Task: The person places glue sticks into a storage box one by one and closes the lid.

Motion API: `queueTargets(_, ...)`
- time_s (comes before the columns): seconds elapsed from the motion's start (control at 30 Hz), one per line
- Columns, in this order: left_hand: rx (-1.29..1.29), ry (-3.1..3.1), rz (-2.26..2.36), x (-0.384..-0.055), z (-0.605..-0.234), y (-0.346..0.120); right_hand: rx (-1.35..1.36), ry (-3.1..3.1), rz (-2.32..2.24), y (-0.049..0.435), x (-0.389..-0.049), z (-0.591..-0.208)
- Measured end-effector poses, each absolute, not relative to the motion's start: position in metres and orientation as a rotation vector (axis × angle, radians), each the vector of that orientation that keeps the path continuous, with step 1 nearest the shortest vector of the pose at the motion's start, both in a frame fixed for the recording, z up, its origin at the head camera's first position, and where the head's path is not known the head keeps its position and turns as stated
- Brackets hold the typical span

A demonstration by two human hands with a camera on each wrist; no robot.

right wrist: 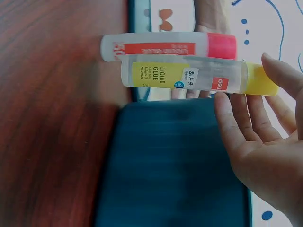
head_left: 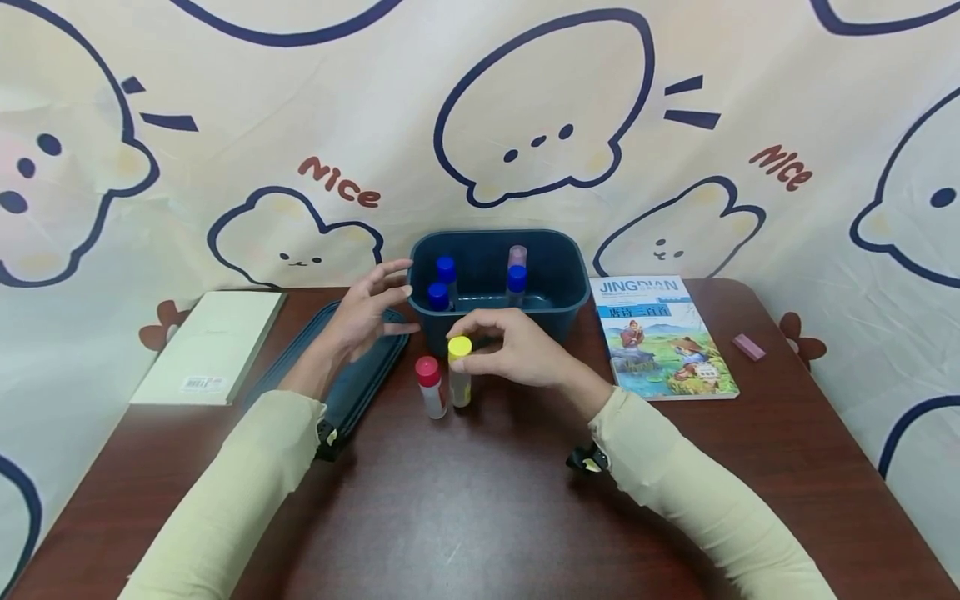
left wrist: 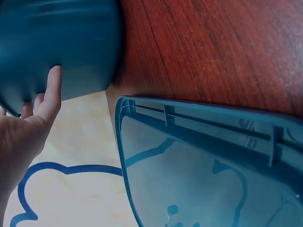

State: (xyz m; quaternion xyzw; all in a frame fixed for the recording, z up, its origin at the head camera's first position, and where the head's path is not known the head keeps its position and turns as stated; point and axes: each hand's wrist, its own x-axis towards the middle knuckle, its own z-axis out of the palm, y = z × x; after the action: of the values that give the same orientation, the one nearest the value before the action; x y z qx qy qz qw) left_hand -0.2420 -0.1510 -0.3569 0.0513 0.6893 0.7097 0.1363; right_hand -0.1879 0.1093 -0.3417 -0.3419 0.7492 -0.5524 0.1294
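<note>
My right hand pinches a yellow-capped liquid glue bottle at its cap, thumb on one side and fingers on the other. The bottle is nearly upright, its base seemingly a little above the table. Just left of it stands a red-capped liquid glue bottle, untouched. The dark teal bin is behind them, holding several bottles: blue-capped ones and one with a pale pinkish top. My left hand rests its extended fingers against the bin's left side and rim.
A teal lid lies left of the bin, under my left hand. Farther left is a pale book or box. On the right lie an illustrated book and a small pink block. A patterned cloth hangs behind the table.
</note>
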Motion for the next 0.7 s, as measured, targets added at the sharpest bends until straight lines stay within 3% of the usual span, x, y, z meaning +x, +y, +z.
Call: queueTargets(0.7, 0.159, 1.962, 2.078, -0.242, -0.357, -0.152, -0.937, 2.302, -1.816, 0.129, -0.198, -0.298)
